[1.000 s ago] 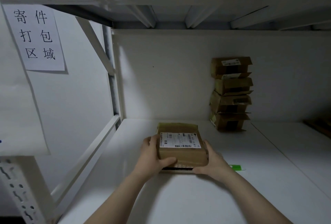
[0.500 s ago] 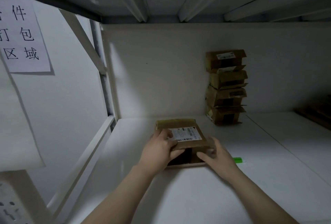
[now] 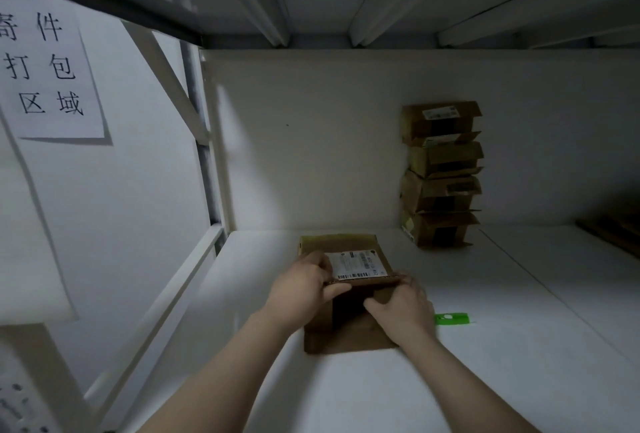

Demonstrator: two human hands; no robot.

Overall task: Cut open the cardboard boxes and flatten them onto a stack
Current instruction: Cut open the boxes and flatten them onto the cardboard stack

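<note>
A brown cardboard box (image 3: pixel 349 252) with a white shipping label lies on the white shelf (image 3: pixel 519 346), its near end opened and a flap folded out flat toward me. My left hand (image 3: pixel 304 285) grips the box's top panel at its near left edge. My right hand (image 3: pixel 401 308) presses on the opened flap at the near right side. A green box cutter (image 3: pixel 452 318) lies on the shelf just right of my right hand, held by neither hand.
A pile of several opened cardboard boxes (image 3: pixel 441 174) stands against the back wall at the right. A paper sign (image 3: pixel 45 69) with printed characters hangs at the left. White shelf uprights (image 3: pixel 211 162) border the left side, and another shelf is overhead.
My hands shifted from clasping the closed box's sides to its near end. The end came open and a flap now lies folded out flat toward me.
</note>
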